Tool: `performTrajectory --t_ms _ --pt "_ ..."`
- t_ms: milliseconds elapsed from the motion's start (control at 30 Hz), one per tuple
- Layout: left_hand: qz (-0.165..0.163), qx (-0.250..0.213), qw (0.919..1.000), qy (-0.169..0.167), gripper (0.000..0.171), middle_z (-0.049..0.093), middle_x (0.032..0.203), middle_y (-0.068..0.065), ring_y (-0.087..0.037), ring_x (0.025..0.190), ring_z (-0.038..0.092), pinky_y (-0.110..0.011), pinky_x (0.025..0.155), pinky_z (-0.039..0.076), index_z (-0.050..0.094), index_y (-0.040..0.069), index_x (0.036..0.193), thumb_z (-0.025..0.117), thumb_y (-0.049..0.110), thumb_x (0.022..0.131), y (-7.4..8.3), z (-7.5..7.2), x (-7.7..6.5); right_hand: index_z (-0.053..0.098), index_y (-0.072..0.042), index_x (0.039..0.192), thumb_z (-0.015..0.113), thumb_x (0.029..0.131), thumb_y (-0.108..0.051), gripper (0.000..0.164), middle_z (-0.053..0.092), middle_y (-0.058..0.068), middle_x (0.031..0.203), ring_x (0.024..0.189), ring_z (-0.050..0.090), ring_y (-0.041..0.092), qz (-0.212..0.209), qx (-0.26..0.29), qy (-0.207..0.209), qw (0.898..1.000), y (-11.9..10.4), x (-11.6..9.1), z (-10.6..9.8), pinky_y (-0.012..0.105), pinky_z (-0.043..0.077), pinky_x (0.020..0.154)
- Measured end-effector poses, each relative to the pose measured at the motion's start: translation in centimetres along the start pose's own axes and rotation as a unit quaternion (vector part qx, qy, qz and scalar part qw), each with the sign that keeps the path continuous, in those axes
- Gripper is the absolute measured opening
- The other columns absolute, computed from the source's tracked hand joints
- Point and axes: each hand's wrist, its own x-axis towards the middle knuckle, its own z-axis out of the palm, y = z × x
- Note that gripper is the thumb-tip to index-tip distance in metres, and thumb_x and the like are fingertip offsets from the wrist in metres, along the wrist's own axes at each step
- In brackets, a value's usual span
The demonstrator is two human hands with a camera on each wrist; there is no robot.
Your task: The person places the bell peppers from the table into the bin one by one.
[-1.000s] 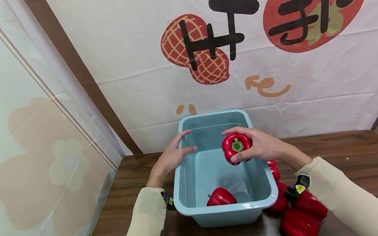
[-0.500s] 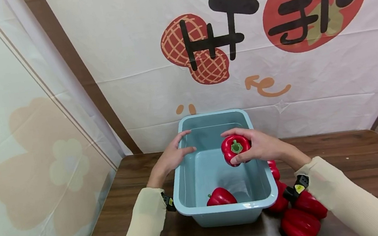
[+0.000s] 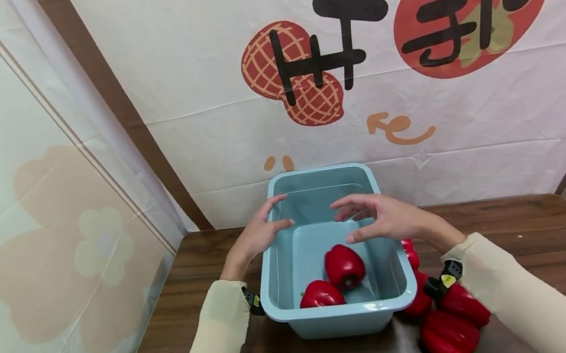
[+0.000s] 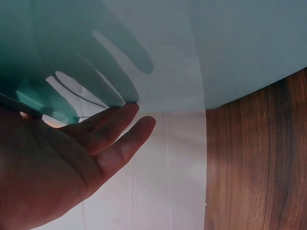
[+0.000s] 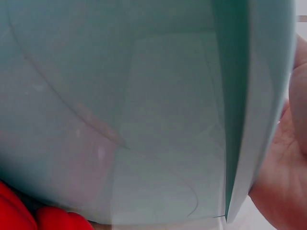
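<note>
A light blue plastic tub stands on the table with two red bell peppers lying in it. One bell pepper rests tilted, stem end toward the front; the other bell pepper is beside it by the front wall. My right hand hovers over the tub's right rim, fingers spread and holding nothing. At the left rim, my left hand has its thumb and index finger reaching over the edge. In the left wrist view, its other fingers lie loosely extended along the tub's outer wall.
Several red bell peppers lie on the brown wooden table to the tub's right, partly hidden by the tub and right forearm. A printed cloth hangs behind the tub, and another cloth hangs at the left.
My right hand has let go of its bell pepper, which has dropped into the tub. The pepper at the front has shifted slightly left. My left hand has stayed put.
</note>
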Motion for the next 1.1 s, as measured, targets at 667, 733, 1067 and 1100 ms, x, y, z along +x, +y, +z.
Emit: performTrajectory --t_ms 667,733,1067,1100 --pt "0.008 0.011 0.9998 0.014 0.061 0.03 0.159 -0.01 -0.038 0.132 0.044 -0.064 0.098 0.044 0.035 0.032 0.151 0.06 0.03 0.095 0.2 0.1 -0.6 0.048 -0.013 0.143 0.073 0.088 -0.024 0.062 0.061 0.008 0.13 0.118 0.059 0.032 -0.035 0.015 -0.004 0.999 -0.2 -0.5 0.0 0.045 0.049 0.097" --pt "0.006 0.009 0.9998 0.015 0.061 0.03 0.159 -0.01 -0.038 0.132 0.045 -0.065 0.098 0.044 0.035 0.033 0.151 0.061 0.031 0.095 0.2 0.2 -0.6 0.047 -0.011 0.144 0.073 0.089 -0.021 0.061 0.061 0.01 0.13 0.116 0.06 0.031 -0.052 0.023 -0.004 0.998 -0.2 -0.6 -0.1 0.044 0.05 0.097" --pt "0.001 0.002 0.9999 0.015 0.061 0.031 0.158 -0.01 -0.038 0.128 0.05 -0.064 0.097 0.045 0.035 0.035 0.15 0.061 0.032 0.095 0.2 0.2 -0.7 0.046 -0.013 0.145 0.069 0.09 -0.011 0.06 0.06 0.009 0.132 0.113 0.063 0.026 -0.085 0.029 0.019 0.996 -0.7 -2.3 -0.8 0.039 0.055 0.091" --pt "0.0 0.0 0.9999 0.014 0.061 0.031 0.158 -0.01 -0.038 0.128 0.05 -0.064 0.097 0.045 0.035 0.035 0.15 0.061 0.032 0.095 0.2 0.2 -0.7 0.046 -0.013 0.145 0.069 0.09 -0.01 0.06 0.059 0.01 0.132 0.113 0.062 0.028 -0.087 0.031 0.022 0.995 -0.7 -2.5 -0.9 0.04 0.056 0.09"
